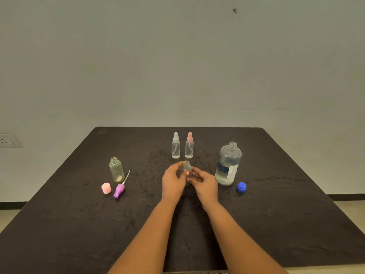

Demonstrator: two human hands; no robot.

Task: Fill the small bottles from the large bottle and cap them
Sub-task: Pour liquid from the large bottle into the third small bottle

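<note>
A small clear uncapped bottle stands upright at the table's middle, gripped from both sides by my left hand and my right hand. The large clear bottle with a label stands uncapped to the right, partly filled. Its blue cap lies beside it. Behind my hands stand two small spray bottles, one with a white top and one with a pink top. At the left an uncapped yellowish small bottle stands, with a purple sprayer head and a pink cap lying in front of it.
The dark table runs to a pale wall behind. A wall socket is at the far left. Floor shows past the table's left and right edges.
</note>
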